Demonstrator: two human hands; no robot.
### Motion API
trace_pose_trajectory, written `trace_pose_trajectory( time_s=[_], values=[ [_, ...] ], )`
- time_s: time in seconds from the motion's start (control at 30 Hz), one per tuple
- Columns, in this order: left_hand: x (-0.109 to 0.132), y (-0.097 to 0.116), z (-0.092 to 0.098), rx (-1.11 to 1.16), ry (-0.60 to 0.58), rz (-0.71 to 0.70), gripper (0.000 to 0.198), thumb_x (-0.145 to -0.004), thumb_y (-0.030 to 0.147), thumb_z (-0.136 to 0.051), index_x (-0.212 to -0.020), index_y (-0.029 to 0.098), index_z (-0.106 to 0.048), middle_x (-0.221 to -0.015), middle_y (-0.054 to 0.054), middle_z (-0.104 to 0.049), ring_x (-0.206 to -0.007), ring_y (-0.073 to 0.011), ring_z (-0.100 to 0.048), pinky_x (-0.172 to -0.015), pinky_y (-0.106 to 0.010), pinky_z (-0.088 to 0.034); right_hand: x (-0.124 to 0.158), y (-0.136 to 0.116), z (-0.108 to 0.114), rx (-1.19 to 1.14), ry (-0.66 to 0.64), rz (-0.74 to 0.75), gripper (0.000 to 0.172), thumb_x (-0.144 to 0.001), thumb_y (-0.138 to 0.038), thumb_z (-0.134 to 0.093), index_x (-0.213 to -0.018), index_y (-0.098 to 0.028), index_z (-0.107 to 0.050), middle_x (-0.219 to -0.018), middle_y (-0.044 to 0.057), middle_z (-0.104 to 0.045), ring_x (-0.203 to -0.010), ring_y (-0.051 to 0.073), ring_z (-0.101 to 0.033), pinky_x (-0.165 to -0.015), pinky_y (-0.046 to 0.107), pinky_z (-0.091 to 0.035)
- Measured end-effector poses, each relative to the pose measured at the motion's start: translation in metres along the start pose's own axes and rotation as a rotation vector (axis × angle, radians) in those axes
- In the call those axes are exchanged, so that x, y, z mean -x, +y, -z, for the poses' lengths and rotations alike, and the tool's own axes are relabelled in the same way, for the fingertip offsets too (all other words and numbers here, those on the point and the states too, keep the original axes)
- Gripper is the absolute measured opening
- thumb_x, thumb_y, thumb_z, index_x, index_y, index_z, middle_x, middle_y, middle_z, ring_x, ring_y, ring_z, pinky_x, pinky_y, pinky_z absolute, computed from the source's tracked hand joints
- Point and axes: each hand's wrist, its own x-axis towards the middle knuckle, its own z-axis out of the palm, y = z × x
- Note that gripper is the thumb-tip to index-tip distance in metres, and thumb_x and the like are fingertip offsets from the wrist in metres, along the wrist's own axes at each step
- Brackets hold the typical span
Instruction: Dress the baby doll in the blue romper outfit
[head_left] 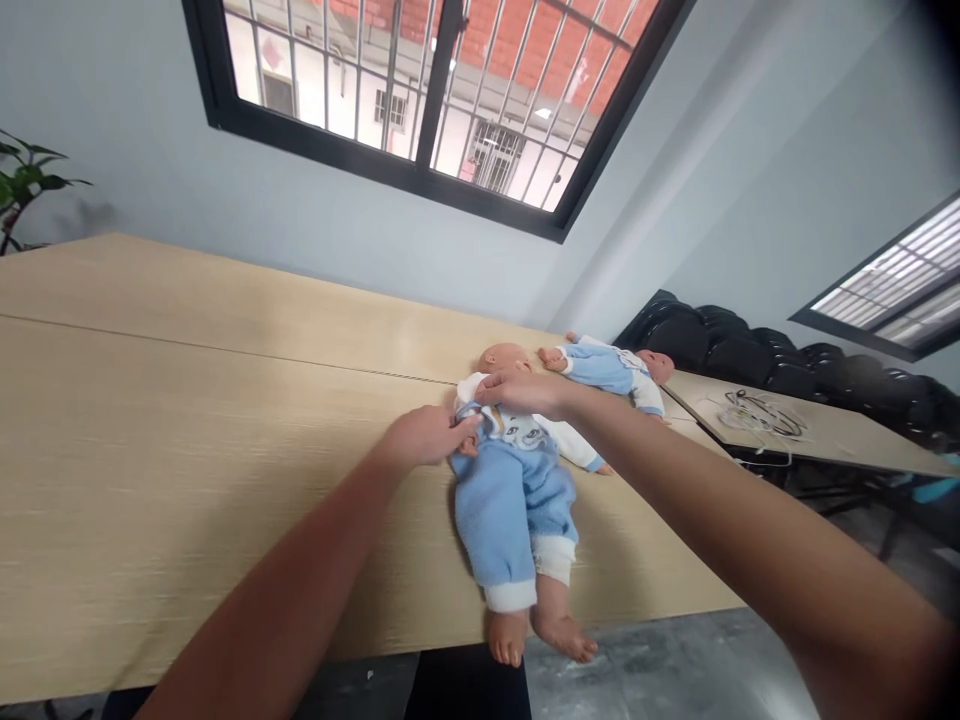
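A baby doll (496,500) lies on its back on the wooden table, feet at the front edge. It wears light blue trousers with white cuffs and a white top with an animal face print. My left hand (429,434) is closed on the blue-edged sleeve cuff, close by the doll's small hand. Just above, my right hand (521,391) pinches the white sleeve of the same arm and crosses over the doll's chest, covering part of its face and top. The doll's other arm stretches out to the right.
A second doll (604,368) in similar clothes lies behind to the right. Another table (840,430) at the right bears a tangle of cables (761,415). Stacked black chairs (720,335) line the wall. A potted plant (26,180) stands at the far left, and a barred window (420,90) is ahead.
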Motion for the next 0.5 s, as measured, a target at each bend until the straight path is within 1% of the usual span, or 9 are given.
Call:
trace_pose_trajectory(
  time_s=[0.07,0.13,0.2,0.27,0.3,0.37,0.43,0.5],
  values=[
    [-0.002,0.001,-0.001,0.052,-0.142,0.063,0.059,-0.093,0.068,-0.055,-0.058,0.022,-0.064,-0.052,-0.006,-0.066,-0.048,-0.0191,-0.061,-0.051,-0.028,-0.042,-0.005,-0.006,0.003,0.053,0.012,-0.03,0.022,-0.087,-0.043,-0.064,-0.082,-0.022,-0.067,-0.083,0.004,-0.066,-0.076,0.02,-0.057,-0.063,0.03,-0.039],
    [-0.003,0.002,-0.003,0.104,-0.206,0.1,0.059,-0.095,0.065,-0.052,-0.058,0.021,-0.067,-0.057,-0.007,-0.072,-0.049,-0.0192,-0.065,-0.05,-0.028,-0.045,-0.009,-0.017,0.006,0.194,0.048,-0.047,0.027,-0.09,-0.046,-0.064,-0.085,-0.021,-0.071,-0.086,0.005,-0.069,-0.081,0.021,-0.061,-0.066,0.031,-0.04],
    [-0.004,0.003,-0.002,0.124,-0.189,0.111,0.054,-0.095,0.06,-0.054,-0.059,0.021,-0.068,-0.061,-0.007,-0.074,-0.051,-0.0191,-0.066,-0.049,-0.028,-0.045,-0.013,-0.031,0.008,0.363,0.057,-0.043,0.031,-0.091,-0.05,-0.065,-0.088,-0.021,-0.075,-0.087,0.007,-0.072,-0.084,0.023,-0.064,-0.07,0.032,-0.04],
    [-0.004,0.004,0.001,0.11,-0.137,0.106,0.049,-0.091,0.055,-0.062,-0.055,0.022,-0.066,-0.056,-0.005,-0.072,-0.049,-0.0188,-0.064,-0.047,-0.027,-0.041,-0.017,-0.045,0.011,0.506,0.024,-0.032,0.032,-0.091,-0.051,-0.067,-0.091,-0.022,-0.078,-0.089,0.007,-0.074,-0.084,0.024,-0.065,-0.071,0.033,-0.041],
    [-0.004,0.004,0.002,0.099,-0.111,0.102,0.047,-0.088,0.053,-0.065,-0.053,0.022,-0.064,-0.053,-0.005,-0.069,-0.047,-0.0187,-0.064,-0.046,-0.027,-0.039,-0.019,-0.051,0.012,0.546,-0.01,-0.032,0.031,-0.09,-0.051,-0.069,-0.093,-0.022,-0.079,-0.091,0.006,-0.075,-0.083,0.023,-0.065,-0.071,0.033,-0.041],
    [-0.003,0.004,0.004,0.092,-0.078,0.093,0.044,-0.085,0.051,-0.069,-0.052,0.023,-0.064,-0.05,-0.003,-0.067,-0.046,-0.0188,-0.063,-0.044,-0.026,-0.037,-0.026,-0.061,0.015,0.562,-0.125,-0.068,0.031,-0.088,-0.05,-0.072,-0.093,-0.021,-0.079,-0.091,0.006,-0.074,-0.08,0.022,-0.064,-0.07,0.033,-0.043],
    [-0.002,0.003,0.007,0.103,-0.074,0.083,0.041,-0.083,0.051,-0.071,-0.054,0.023,-0.066,-0.051,-0.003,-0.068,-0.047,-0.019,-0.064,-0.045,-0.026,-0.038,-0.036,-0.067,0.018,0.524,-0.257,-0.141,0.03,-0.087,-0.047,-0.074,-0.09,-0.017,-0.077,-0.085,0.006,-0.071,-0.074,0.02,-0.062,-0.067,0.032,-0.045],
    [-0.001,0.004,0.009,0.116,-0.08,0.075,0.038,-0.082,0.05,-0.073,-0.057,0.022,-0.067,-0.053,-0.002,-0.069,-0.048,-0.0191,-0.065,-0.045,-0.026,-0.039,-0.048,-0.07,0.02,0.488,-0.339,-0.199,0.027,-0.088,-0.041,-0.073,-0.084,-0.014,-0.074,-0.074,0.004,-0.066,-0.066,0.017,-0.057,-0.064,0.031,-0.046]
  ],
)
